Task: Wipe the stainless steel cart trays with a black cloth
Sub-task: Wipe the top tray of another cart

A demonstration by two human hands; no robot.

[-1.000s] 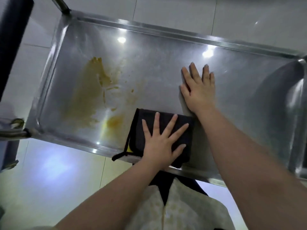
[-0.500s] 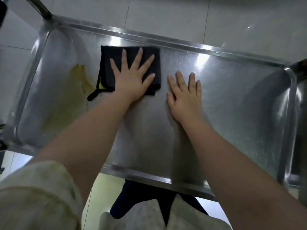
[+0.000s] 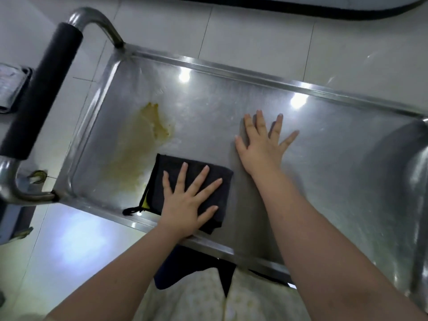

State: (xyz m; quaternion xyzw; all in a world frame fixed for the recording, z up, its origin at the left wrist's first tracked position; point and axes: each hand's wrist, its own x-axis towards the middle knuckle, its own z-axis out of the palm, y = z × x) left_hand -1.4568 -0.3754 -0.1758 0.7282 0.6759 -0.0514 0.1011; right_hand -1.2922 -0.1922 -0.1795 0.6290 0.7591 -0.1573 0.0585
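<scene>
Left hand (image 3: 185,205) presses flat on the black cloth (image 3: 171,164), right hand (image 3: 261,147) splayed on tray (image 3: 231,72); stain (image 3: 152,128) (cloth's eleven o'clock) may smear if dragged.

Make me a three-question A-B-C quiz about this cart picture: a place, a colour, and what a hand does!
1. Where is the folded black cloth? A. in a bucket B. under the left hand, by the stainless steel tray's near rim C. on a shelf
2. What colour is the smeared stain? A. yellowish brown B. blue C. pink
3. What is the right hand doing? A. making a fist B. lying flat on bare metal, fingers spread C. pinching the cloth
1 B: the left palm presses it there. 2 A: the smear looks mustardy. 3 B: it touches only metal.
</scene>
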